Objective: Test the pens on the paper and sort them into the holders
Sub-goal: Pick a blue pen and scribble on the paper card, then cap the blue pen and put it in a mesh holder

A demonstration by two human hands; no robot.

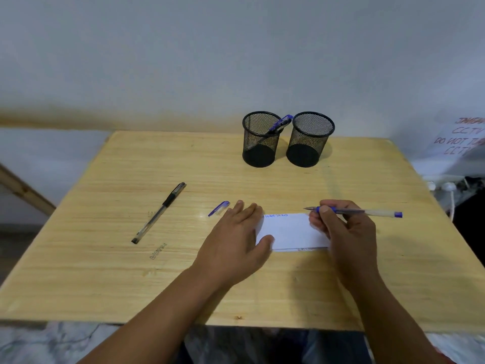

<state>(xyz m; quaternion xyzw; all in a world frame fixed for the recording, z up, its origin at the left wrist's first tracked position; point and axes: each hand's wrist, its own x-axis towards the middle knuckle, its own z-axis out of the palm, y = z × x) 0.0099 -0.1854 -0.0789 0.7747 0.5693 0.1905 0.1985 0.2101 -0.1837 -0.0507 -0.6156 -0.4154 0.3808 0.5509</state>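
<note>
My right hand (341,224) pinches an uncapped blue pen (367,212) lying level, its tip pointing left just above the white paper (291,231). Blue writing runs along the paper's top edge. My left hand (236,232) rests flat on the paper's left end, fingers straight. The pen's blue cap (219,208) lies on the table just left of my left hand. A black pen (160,212) lies capped further left. Two black mesh holders stand at the back: the left holder (261,139) has a blue pen (280,124) leaning in it, the right holder (309,139) looks empty.
The wooden table (105,271) has a near edge below my forearms. A wall stands behind the holders. A handwritten sign (462,137) and some clutter sit off the right side.
</note>
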